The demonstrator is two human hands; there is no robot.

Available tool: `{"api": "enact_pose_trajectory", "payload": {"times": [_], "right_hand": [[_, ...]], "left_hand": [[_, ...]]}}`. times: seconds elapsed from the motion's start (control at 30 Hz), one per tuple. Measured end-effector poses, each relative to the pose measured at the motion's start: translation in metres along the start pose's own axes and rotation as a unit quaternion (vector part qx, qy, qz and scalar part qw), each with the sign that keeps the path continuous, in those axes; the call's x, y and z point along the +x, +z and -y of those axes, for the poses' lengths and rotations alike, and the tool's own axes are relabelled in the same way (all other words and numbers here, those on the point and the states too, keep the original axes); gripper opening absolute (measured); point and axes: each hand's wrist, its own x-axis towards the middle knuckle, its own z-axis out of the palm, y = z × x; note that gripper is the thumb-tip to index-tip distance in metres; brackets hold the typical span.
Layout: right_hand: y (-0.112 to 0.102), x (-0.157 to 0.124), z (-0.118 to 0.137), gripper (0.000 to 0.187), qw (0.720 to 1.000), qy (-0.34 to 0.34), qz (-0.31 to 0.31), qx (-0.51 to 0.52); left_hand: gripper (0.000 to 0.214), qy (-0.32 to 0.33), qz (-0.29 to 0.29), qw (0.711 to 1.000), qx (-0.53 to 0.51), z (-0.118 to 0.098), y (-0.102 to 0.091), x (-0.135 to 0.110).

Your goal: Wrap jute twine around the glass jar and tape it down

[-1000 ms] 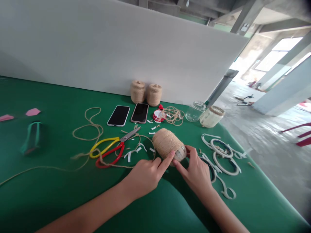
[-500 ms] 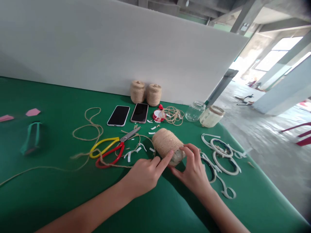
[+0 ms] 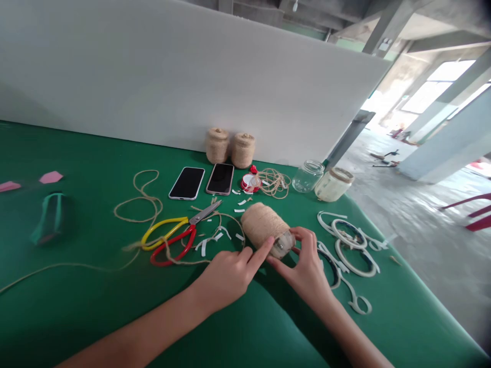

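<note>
A: Where is the object being handled?
B: Near the middle of a green, smooth surface [image 3: 95,301]: a rounded glass jar wrapped in tan twine [image 3: 263,223], lying on its side. Bare clear glass shows at the end toward the right hand [image 3: 307,260].

A: What is that hand doing?
B: It is closed around the bare glass end, thumb underneath, fingers over the far side.

A: And the other?
B: The left hand [image 3: 228,273] has its index finger stretched out, the tip touching the jar at the edge of the wrapping. Its other fingers are curled in; I cannot tell whether they grip the loose strand of tan twine [image 3: 197,262] that reaches them.

A: Where does that strand lie?
B: It crosses the metal scissors with one yellow and one red handle [image 3: 193,220], left of the jar. Small white strips [image 3: 203,249] are scattered between.

A: What else is near?
B: Right of the right hand, rings of white tape [image 3: 360,274]. Farther back, two dark-screened phones [image 3: 220,179] lie side by side, and behind them two lidded, twine-covered jars [image 3: 243,152] stand upright before a white panel [image 3: 172,76].
</note>
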Motion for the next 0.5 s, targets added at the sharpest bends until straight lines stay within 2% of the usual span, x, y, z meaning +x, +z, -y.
{"api": "enact_pose_trajectory", "payload": {"times": [0.17,0.5], "right_hand": [[0.0016,0.0024,-0.0037,0.054,0.996,0.053,0.011,0.065],[-0.0007,0.0012,-0.0047,0.054,0.999,0.039,0.018,0.02]], "left_hand": [[0.069,0.006,0.01,1.0,0.013,-0.0003,-0.0001,0.0005],[0.059,0.022,-0.036,0.999,-0.008,0.0013,-0.0009,-0.0026]]}}
